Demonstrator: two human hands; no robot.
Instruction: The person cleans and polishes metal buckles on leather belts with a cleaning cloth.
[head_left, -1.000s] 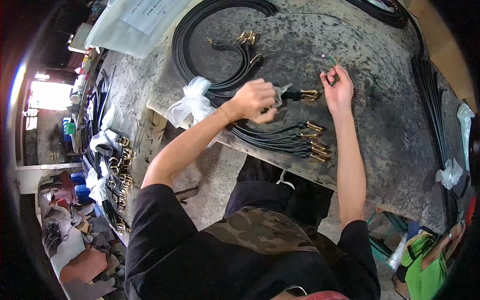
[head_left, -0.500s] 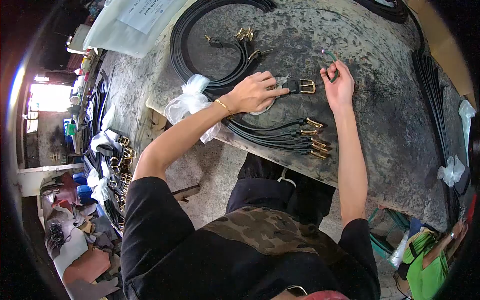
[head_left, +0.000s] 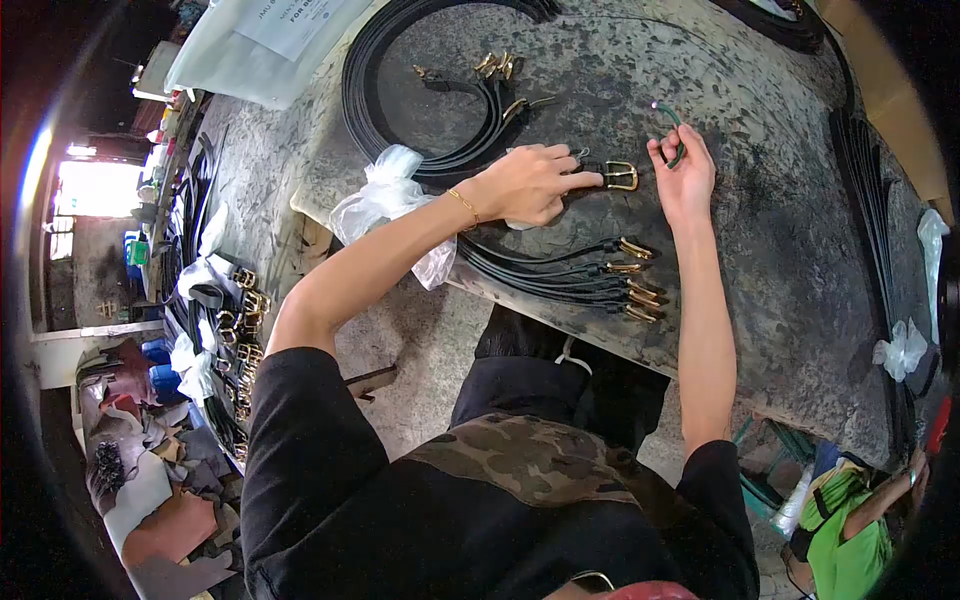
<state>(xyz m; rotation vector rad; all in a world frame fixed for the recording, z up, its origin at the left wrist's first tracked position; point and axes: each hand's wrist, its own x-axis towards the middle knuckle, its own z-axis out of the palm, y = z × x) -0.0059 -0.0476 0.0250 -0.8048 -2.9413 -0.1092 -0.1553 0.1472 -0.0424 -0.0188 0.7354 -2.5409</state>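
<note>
My left hand [head_left: 535, 187] rests on a black belt, its index finger stretched along the strap beside the gold buckle [head_left: 621, 176]. A cloth or rag partly shows beneath this hand. My right hand [head_left: 683, 165], just right of the buckle, pinches a thin green tool [head_left: 672, 118] with a pale tip pointing up. Below the hands lie several black belts [head_left: 540, 272] with gold buckles [head_left: 640, 292]. Behind them a coiled bundle of black belts [head_left: 365, 85] curves across the worktable [head_left: 770, 290].
Clear plastic wrap [head_left: 385, 200] surrounds the belts at the table's left edge. A labelled plastic bag [head_left: 250, 60] lies upper left. More belts [head_left: 870, 200] hang along the right side. At lower right is a person in green [head_left: 850, 540]. Leather scraps [head_left: 170, 525] lie lower left.
My left hand has shifted slightly right, its index finger now nearer the buckle. The buckle and my right hand with the green tool have also moved slightly right.
</note>
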